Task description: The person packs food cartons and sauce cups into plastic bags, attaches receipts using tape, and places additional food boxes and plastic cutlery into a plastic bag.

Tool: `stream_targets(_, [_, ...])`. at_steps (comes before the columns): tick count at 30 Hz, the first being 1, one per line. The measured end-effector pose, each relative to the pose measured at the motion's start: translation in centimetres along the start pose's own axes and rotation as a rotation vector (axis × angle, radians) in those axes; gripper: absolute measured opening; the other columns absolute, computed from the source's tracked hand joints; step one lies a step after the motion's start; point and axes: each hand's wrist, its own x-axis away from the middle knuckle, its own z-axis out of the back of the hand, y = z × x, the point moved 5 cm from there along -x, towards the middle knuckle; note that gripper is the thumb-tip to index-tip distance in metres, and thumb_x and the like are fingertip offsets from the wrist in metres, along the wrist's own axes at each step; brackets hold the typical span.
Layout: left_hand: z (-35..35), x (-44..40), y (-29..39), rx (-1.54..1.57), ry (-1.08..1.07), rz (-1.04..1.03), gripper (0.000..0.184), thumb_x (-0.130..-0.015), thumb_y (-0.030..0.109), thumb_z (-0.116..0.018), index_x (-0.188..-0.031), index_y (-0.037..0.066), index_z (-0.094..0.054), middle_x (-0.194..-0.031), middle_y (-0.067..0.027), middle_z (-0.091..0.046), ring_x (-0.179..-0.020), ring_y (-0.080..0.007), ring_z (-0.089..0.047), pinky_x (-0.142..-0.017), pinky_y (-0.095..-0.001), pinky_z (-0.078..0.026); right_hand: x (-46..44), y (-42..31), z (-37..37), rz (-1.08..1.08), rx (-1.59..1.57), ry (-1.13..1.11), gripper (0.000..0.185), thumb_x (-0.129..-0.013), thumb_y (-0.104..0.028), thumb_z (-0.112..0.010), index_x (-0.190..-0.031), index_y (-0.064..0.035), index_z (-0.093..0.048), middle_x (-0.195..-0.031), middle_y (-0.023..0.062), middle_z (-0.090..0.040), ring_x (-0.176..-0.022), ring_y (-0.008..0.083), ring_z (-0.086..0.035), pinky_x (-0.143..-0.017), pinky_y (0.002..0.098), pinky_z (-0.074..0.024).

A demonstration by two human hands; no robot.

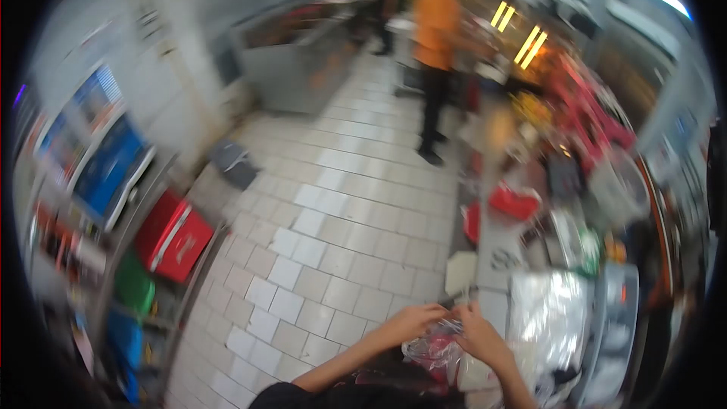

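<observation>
Near the bottom centre, my left hand [421,320] and my right hand [475,327] are close together with their fingers bent inward. Both are closed at the top of a clear plastic bag [441,350] that has something pink or red inside. The bag hangs just below my fingers, beside the counter's edge. To the right of my right hand lies a stack of clear plastic sheets or bags [547,307]. A pale flat piece [460,273] is on the counter edge just beyond my hands.
A person in an orange shirt [437,26] stands at the counter ahead; another person [385,7] is farther back. Red items [515,201] and a translucent tub [617,185] are on the right counter. A red box [174,235] sits on the left shelf. Tiled floor [341,220] runs between.
</observation>
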Motion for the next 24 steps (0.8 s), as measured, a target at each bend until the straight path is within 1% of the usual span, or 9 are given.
stream_targets(2, [-0.6, -1.2, -1.3, 0.104, -0.153, -0.093, 0.051, -0.079, 0.008, -0.050, -0.129, 0.016, -0.040, -0.119, -0.0142, -0.050, -0.097, -0.0277, -0.056, -0.083, -0.0345, -0.045, 1.2, 2.5, -0.3, -0.192, -0.015, -0.204, 0.036, -0.073, -0.013, -0.061, -0.103, 0.0005, -0.046, -0.101, 0.0207, -0.046, -0.085, 0.0401, -0.053, -0.073, 0.0451, -0.0456])
stream_targets(4, [-1.0, -1.3, -1.8, 0.422, -0.503, 0.082, 0.047, -0.089, 0.019, -0.045, -0.134, 0.012, -0.033, -0.131, -0.0131, -0.042, -0.108, -0.0248, -0.052, -0.092, -0.0337, -0.040, 1.3, 3.4, -0.5, -0.066, -0.108, -0.492, 0.046, -0.080, -0.029, -0.060, -0.112, -0.0001, -0.044, -0.105, 0.0209, -0.046, -0.092, 0.0385, -0.053, -0.080, 0.0428, -0.0448])
stream_targets(7, [-0.6, -3.0, -1.8, 0.571, -0.508, -0.158, 0.050, -0.094, 0.033, -0.039, -0.137, 0.010, -0.027, -0.132, -0.0105, -0.040, -0.113, -0.0191, -0.046, -0.089, -0.0304, -0.042, -1.6, 6.1, 3.5, 0.120, -0.278, -0.675, 0.058, -0.081, -0.041, -0.057, -0.120, -0.0002, -0.042, -0.111, 0.0212, -0.046, -0.101, 0.0365, -0.050, -0.088, 0.0404, -0.0408])
stream_targets(9, [1.3, -4.8, -1.8, 0.626, -0.611, -0.121, 0.058, -0.093, 0.041, -0.036, -0.139, 0.010, -0.019, -0.136, -0.0111, -0.035, -0.123, -0.0209, -0.036, -0.091, -0.0323, -0.041, -7.2, 10.0, 7.7, -0.071, -0.173, -0.525, 0.066, -0.077, -0.048, -0.059, -0.120, -0.0007, -0.046, -0.118, 0.0220, -0.045, -0.107, 0.0332, -0.047, -0.093, 0.0375, -0.0373])
stream_targets(11, [1.8, -6.4, -4.5, 0.841, -0.671, 0.314, 0.064, -0.092, 0.048, -0.034, -0.141, 0.012, -0.015, -0.140, -0.0117, -0.028, -0.125, -0.0239, -0.033, -0.092, -0.0359, -0.041, -14.5, 15.7, 11.7, -0.063, 0.164, -0.187, 0.056, -0.079, -0.041, -0.060, -0.118, -0.0039, -0.045, -0.105, 0.0197, -0.046, -0.099, 0.0339, -0.049, -0.085, 0.0410, -0.0403])
stream_targets(13, [2.9, -9.3, -5.8, 0.904, -0.611, 0.368, 0.067, -0.090, 0.053, -0.032, -0.141, 0.014, -0.013, -0.143, -0.0109, -0.019, -0.123, -0.0287, -0.035, -0.091, -0.0398, -0.042, -22.4, 21.5, 14.9, -0.080, 0.339, 0.140, 0.045, -0.077, -0.029, -0.061, -0.110, -0.0024, -0.046, -0.105, 0.0193, -0.044, -0.096, 0.0374, -0.047, -0.082, 0.0423, -0.0409])
stream_targets(16, [4.5, -14.0, -9.0, 1.089, -0.309, 0.641, 0.072, -0.085, 0.061, -0.034, -0.141, 0.018, -0.016, -0.145, -0.0070, -0.015, -0.125, -0.0362, -0.030, -0.091, -0.0496, -0.038, -34.4, 32.1, 16.0, -0.035, 0.176, 0.544, 0.066, -0.063, -0.034, -0.074, -0.116, -0.0071, -0.043, -0.106, 0.0185, -0.041, -0.101, 0.0382, -0.044, -0.083, 0.0441, -0.0400])
stream_targets(20, [6.6, -20.8, -10.5, 1.157, -0.196, 0.656, 0.075, -0.086, 0.060, -0.034, -0.140, 0.011, -0.015, -0.146, -0.0079, -0.008, -0.123, -0.0436, -0.028, -0.092, -0.0555, -0.037, -42.3, 35.5, 15.6, -0.330, 0.415, 0.587, 0.077, -0.055, -0.039, -0.078, -0.120, -0.0198, -0.043, -0.118, 0.0200, -0.038, -0.108, 0.0442, -0.038, -0.083, 0.0594, -0.0355])
stream_targets(24, [7.5, -26.5, -9.9, 1.276, -0.282, 0.596, 0.080, -0.083, 0.065, -0.032, -0.140, 0.012, -0.015, -0.146, -0.0079, -0.008, -0.123, -0.0430, -0.028, -0.092, -0.0565, -0.035, -43.9, 36.4, 16.2, -0.467, 0.311, 0.354, 0.073, -0.055, -0.036, -0.078, -0.118, -0.0246, -0.044, -0.118, 0.0188, -0.037, -0.111, 0.0430, -0.035, -0.081, 0.0608, -0.0357])
